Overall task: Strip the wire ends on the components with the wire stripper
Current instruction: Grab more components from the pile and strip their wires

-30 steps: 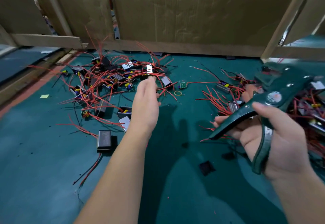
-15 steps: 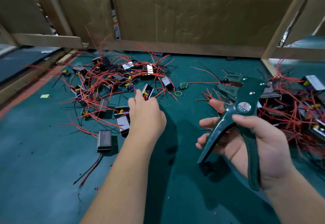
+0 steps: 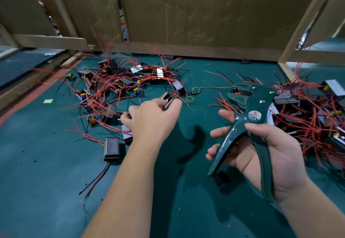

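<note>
I see left hand point(image 3: 151, 120) at centre, fingertips pinching small boxy component point(image 3: 166, 99) at edge of left pile point(image 3: 119, 84) of thin, tangled red wires. Right hand point(image 3: 265, 159) near right, fingers curled round glossy dark-green wire stripper point(image 3: 251, 123), handles spread. Matte teal mat point(image 3: 46, 172) beneath.

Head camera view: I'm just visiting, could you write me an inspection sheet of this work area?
Surface: green mat, dotted with small specks.
Job's things: green wire stripper, handles apart; wired parts heaped in a left pile and a right pile.
Clutter: yellow note, rubber band, small circuit board, black box lying apart.
Hands: left hand pinches one component at the left pile's edge; right hand grips the wire stripper.
Cables: red wires tangled through both piles; black-and-red pair trails from the black box.
Surroundings: cardboard wall behind, wooden frame at right.
</note>
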Tool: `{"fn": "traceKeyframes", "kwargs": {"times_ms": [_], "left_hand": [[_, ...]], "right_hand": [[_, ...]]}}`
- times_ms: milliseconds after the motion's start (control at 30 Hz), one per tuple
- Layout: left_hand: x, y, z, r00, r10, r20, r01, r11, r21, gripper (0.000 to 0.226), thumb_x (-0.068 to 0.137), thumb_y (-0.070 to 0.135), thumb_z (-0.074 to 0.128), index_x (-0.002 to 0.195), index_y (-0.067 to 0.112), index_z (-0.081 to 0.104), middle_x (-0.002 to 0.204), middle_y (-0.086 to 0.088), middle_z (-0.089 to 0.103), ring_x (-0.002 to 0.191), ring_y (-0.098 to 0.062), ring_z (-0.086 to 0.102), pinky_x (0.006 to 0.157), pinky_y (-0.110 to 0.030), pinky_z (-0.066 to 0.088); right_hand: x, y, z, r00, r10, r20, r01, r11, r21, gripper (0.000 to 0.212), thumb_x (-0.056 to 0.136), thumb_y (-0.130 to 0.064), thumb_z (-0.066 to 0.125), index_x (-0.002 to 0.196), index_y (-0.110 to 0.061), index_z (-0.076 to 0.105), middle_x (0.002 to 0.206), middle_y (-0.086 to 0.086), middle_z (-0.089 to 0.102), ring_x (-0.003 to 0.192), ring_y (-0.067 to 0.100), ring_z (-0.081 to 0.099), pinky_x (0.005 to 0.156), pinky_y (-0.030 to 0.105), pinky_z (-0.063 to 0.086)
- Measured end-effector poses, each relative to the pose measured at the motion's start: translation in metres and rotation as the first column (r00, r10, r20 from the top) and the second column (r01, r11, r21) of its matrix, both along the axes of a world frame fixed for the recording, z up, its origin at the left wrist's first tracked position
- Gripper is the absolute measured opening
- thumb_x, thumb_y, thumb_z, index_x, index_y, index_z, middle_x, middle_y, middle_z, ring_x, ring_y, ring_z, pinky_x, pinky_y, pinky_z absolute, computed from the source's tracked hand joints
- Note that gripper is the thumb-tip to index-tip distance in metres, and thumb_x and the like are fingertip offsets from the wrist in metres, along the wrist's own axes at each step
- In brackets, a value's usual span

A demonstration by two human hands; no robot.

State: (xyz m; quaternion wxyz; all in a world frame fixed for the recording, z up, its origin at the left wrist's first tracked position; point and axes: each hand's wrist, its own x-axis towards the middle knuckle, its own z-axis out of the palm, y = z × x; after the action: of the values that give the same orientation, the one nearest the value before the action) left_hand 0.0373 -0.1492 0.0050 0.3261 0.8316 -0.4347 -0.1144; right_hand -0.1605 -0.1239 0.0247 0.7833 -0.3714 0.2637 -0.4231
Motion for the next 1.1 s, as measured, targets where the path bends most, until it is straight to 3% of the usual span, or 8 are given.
{"fn": "traceKeyframes", "kwargs": {"times_ms": [133,300,467,600,733,833,1000,1100], "left_hand": [[0.001,-0.003,0.002,0.991,-0.042,-0.127,0.018,0.983,-0.184,0.036,0.088,0.054,0.047,0.111,0.033,0.064,0.093,0.017,0.058,0.106,-0.015,0.039,0.1,-0.036,0.014],[0.001,0.0,-0.001,0.988,-0.154,0.009,0.154,0.987,-0.054,0.057,0.091,0.06,0.04,0.059,0.019,0.064,0.052,0.007,0.059,0.073,-0.017,0.059,0.082,-0.035,0.029],[0.003,-0.003,-0.007,0.984,-0.16,-0.076,0.155,0.986,-0.06,0.034,0.094,0.051,0.045,0.087,0.019,0.057,0.057,0.005,0.068,0.077,-0.022,0.066,0.078,-0.038,0.052],[0.0,-0.006,-0.013,0.983,-0.081,0.163,0.083,0.997,-0.006,0.043,0.085,0.057,0.056,0.103,0.019,0.059,0.093,-0.001,0.067,0.096,-0.028,0.061,0.071,-0.033,0.042],[-0.001,-0.008,-0.015,0.968,-0.081,0.239,0.064,0.995,0.08,0.032,0.088,0.052,0.05,0.088,0.022,0.063,0.073,0.001,0.058,0.09,-0.03,0.061,0.077,-0.036,0.032],[0.003,-0.007,-0.016,0.968,0.029,0.248,-0.021,0.999,-0.038,0.031,0.086,0.054,0.05,0.094,0.03,0.068,0.096,0.0,0.06,0.102,-0.027,0.054,0.087,-0.039,0.028],[0.004,-0.007,-0.005,0.978,-0.101,-0.183,-0.029,0.801,-0.598,0.018,0.088,0.026,0.065,0.105,0.022,0.065,0.099,0.006,0.065,0.092,-0.014,0.06,0.089,-0.034,0.046],[0.002,-0.005,0.003,0.816,-0.22,-0.534,-0.211,0.747,-0.63,0.015,0.085,0.016,0.069,0.097,0.02,0.061,0.099,0.0,0.068,0.09,-0.015,0.067,0.088,-0.033,0.053]], "right_hand": [[0.001,0.0,0.002,1.0,-0.02,-0.002,0.02,1.0,0.003,0.075,0.052,-0.028,0.076,0.119,-0.001,0.059,0.088,0.029,0.066,0.068,0.045,0.063,0.064,0.053,0.054],[-0.002,0.0,0.0,1.0,-0.02,0.006,0.02,1.0,0.011,0.072,0.054,-0.026,0.073,0.12,-0.001,0.059,0.087,0.027,0.066,0.067,0.045,0.063,0.063,0.053,0.055],[-0.001,0.001,0.001,1.0,0.008,0.018,-0.008,1.0,0.015,0.077,0.046,-0.028,0.081,0.116,-0.001,0.063,0.089,0.028,0.065,0.068,0.046,0.063,0.063,0.053,0.054],[-0.001,0.001,0.001,1.0,0.004,0.012,-0.004,1.0,0.021,0.077,0.047,-0.029,0.08,0.116,-0.002,0.063,0.089,0.028,0.065,0.068,0.046,0.063,0.064,0.053,0.054],[-0.002,0.001,-0.001,1.0,-0.01,-0.01,0.01,1.0,0.006,0.067,0.058,-0.027,0.068,0.119,-0.002,0.06,0.088,0.027,0.066,0.068,0.046,0.063,0.064,0.054,0.055],[0.001,0.001,0.001,1.0,-0.015,-0.007,0.015,1.0,0.021,0.08,0.043,-0.031,0.081,0.116,-0.003,0.064,0.09,0.028,0.065,0.069,0.047,0.063,0.065,0.055,0.055],[-0.001,0.001,-0.003,1.0,-0.022,0.001,0.022,1.0,0.002,0.06,0.064,-0.026,0.06,0.119,-0.002,0.06,0.088,0.027,0.066,0.068,0.045,0.063,0.064,0.053,0.054],[0.0,0.0,-0.001,1.0,-0.026,0.017,0.026,1.0,0.008,0.071,0.053,-0.029,0.071,0.117,-0.002,0.061,0.089,0.027,0.066,0.069,0.045,0.063,0.065,0.054,0.054]]}}
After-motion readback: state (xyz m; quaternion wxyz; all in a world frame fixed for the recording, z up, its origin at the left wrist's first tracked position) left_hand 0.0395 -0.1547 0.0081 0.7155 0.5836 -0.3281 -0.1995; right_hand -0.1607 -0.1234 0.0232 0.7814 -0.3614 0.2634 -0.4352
